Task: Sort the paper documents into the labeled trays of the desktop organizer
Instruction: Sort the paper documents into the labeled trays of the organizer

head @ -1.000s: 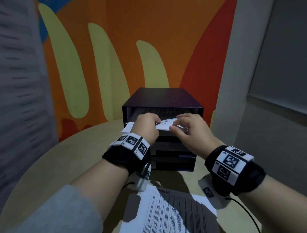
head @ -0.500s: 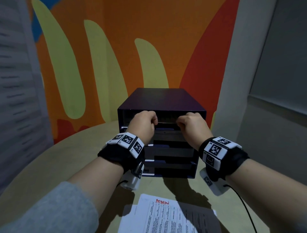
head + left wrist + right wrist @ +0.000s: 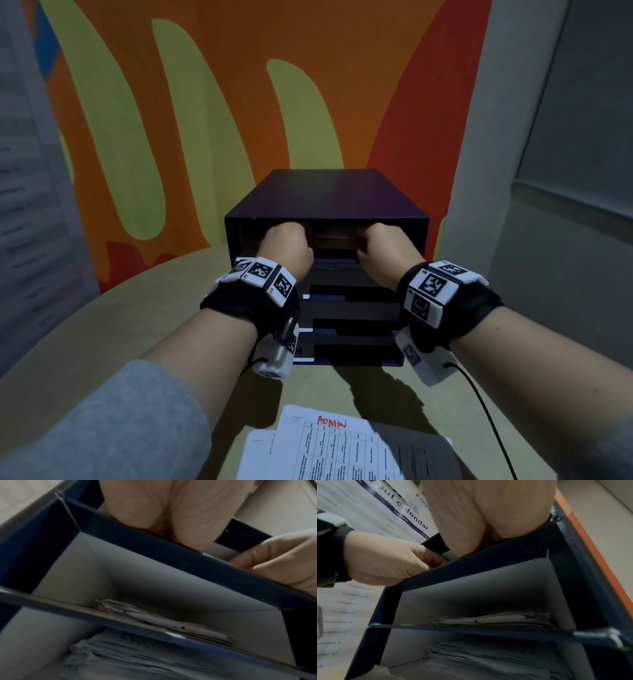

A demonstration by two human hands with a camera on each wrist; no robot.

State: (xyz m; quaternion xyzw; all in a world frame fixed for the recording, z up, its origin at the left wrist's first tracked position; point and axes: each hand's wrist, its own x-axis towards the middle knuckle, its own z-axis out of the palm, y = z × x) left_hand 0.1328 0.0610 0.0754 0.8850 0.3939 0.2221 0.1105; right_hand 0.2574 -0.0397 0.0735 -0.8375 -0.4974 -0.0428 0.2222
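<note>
Both hands reach into the top slot of the organizer (image 3: 325,202): the left hand (image 3: 289,246) and the right hand (image 3: 385,246) are each curled at the slot's mouth. The right wrist view shows a printed calendar sheet (image 3: 388,513) beside them, and the left hand's fingers (image 3: 435,559) seem to pinch a white edge there; whether the right hand grips the sheet I cannot tell, as its fingers are hidden. Going by size: one round table (image 3: 102,335), one dark blue organizer with four slots visible in the head view, and a loose pile of papers (image 3: 342,448) at the table's near edge. Its top sheet is marked ADMIN in red, with at least three sheets fanned beneath; the exact count is hidden. I judge the sorting to be well under way: two lower trays already hold stacks, a thin one (image 3: 163,619) and a thicker crumpled one (image 3: 137,655). The table pile remains to be filed.
</note>
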